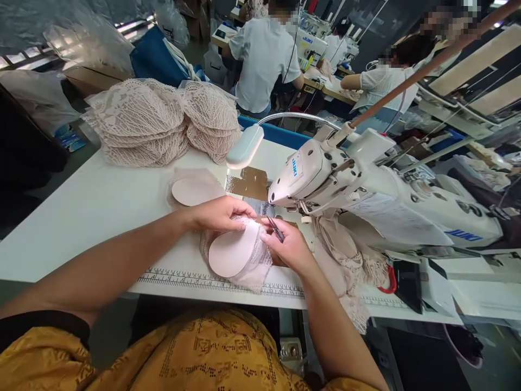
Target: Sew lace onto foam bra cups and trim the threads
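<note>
My left hand [222, 213] has its fingers closed over the top lace edge of the padded cup [233, 253]. My right hand [291, 248] pinches the cup's right rim, with small snips [275, 229] tucked in its fingers. The cup lies by the table [93, 206] front edge, over the printed ruler [183, 277]. The sewing machine [325, 174] crowds the right, and white tabletop stretches left toward the lace pile [163, 122].

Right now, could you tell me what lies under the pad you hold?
Lace fabric lies beneath the held pad, spilling past its edge onto the table; the pad hides the rest.
</note>
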`<move>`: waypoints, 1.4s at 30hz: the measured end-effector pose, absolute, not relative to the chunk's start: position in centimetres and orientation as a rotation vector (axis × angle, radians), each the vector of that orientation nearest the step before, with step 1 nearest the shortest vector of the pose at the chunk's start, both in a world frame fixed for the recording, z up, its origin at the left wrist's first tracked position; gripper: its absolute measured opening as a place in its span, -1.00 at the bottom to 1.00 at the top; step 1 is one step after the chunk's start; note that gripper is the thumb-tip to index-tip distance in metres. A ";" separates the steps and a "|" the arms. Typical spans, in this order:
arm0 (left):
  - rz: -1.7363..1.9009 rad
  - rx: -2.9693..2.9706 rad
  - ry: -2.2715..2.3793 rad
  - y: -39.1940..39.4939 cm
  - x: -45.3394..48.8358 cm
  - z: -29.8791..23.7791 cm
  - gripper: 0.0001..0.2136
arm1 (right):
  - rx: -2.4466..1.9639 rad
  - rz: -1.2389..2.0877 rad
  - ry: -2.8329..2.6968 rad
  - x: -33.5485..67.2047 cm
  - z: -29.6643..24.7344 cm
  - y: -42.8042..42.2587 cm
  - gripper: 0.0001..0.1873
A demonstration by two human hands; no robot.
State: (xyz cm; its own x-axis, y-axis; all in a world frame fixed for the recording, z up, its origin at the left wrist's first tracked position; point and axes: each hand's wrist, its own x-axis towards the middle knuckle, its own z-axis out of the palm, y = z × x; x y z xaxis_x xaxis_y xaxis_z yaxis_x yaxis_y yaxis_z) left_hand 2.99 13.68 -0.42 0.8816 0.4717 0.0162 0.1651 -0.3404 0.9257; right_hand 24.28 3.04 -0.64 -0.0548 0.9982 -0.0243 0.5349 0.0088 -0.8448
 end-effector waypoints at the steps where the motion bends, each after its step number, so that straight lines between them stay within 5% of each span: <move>1: 0.351 1.918 0.449 13.5 3.1 -0.4 -0.67 | -1.574 0.947 -1.661 24.0 -0.6 3.4 -0.64; 8: 0.342 2.019 0.651 12.7 3.5 -0.5 -0.58 | -1.539 0.845 -1.696 23.0 -1.3 3.5 -0.78; 13: 0.239 1.960 0.673 12.5 3.9 -0.7 -0.74 | -1.448 0.907 -1.695 23.2 -2.0 3.4 -0.80; 25: 0.117 1.596 0.576 13.7 3.5 -1.3 -0.72 | -1.416 1.090 -1.589 24.8 -2.6 3.4 -0.54; 42: 0.121 1.624 0.512 13.5 3.6 -2.3 -0.67 | -1.331 1.192 -1.673 24.0 -1.9 3.7 -0.80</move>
